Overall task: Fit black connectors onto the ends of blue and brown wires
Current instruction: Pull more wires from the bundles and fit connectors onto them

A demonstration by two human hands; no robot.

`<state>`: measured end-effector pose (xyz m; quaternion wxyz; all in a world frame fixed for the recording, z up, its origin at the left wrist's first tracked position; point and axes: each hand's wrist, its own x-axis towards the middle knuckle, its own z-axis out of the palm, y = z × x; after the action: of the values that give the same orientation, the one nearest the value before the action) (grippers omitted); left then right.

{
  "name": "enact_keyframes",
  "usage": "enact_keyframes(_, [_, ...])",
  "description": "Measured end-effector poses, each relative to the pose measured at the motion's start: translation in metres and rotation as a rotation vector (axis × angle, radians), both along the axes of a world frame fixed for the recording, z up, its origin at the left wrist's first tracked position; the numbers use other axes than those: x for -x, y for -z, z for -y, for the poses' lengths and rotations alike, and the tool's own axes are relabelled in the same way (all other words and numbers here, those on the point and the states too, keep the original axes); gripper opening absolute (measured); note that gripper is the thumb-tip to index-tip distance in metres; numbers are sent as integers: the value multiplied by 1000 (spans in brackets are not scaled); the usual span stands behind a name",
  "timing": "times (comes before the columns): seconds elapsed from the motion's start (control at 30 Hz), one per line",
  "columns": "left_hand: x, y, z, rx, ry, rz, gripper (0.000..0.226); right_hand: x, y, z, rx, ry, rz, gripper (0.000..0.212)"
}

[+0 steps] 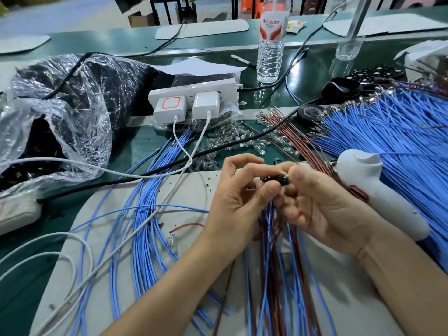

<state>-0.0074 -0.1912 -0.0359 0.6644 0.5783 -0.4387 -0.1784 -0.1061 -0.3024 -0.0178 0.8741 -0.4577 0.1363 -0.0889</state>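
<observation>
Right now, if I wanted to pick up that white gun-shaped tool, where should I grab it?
The white tool lies flat, partly on the blue wires. Probably grab its long handle from above, reaching in from the right. The handle's top is bare there, while the right hand crowds its left side.

Curled fingers hide most of the black connector.

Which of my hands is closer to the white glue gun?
Right. The right hand is just beside the glue gun; the left hand is farther away, on the right hand's other side.
</observation>
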Motion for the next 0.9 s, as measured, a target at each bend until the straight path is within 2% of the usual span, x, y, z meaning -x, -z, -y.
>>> enact_keyframes(0.03, [0,-2,0,6,33,-42,15,0,1,-3,21,-22,-19,80])
enact_keyframes(0.07, [1,-3,0,13,67,-75,15,-1,2,-4,44,-29,-23,77])
enact_keyframes(0.13, [2,-5,0,18,107,-95,16,0,2,-6,56,10,-7,61])
enact_keyframes(0.23, [1,-5,1,15,117,-102,14,1,1,-4,59,56,33,56])
enact_keyframes(0.37, [1,-3,0,23,135,-147,16,2,-2,-5,170,35,50,33])
enact_keyframes(0.47, [1,-2,-2,17,177,-198,20,1,-2,-5,155,14,54,45])
enact_keyframes(0.5, [1,-3,-2,18,180,-188,20,1,-3,-6,154,8,55,46])
enact_keyframes(0.6, [1,-5,-3,29,179,-158,16,0,-3,-9,196,25,29,30])
enact_keyframes(0.8, [3,-4,-5,19,122,-102,7,-2,-3,-14,85,2,10,52])
enact_keyframes(0.9, [5,-2,-6,-32,7,100,14,-5,-2,-24,131,60,22,29])
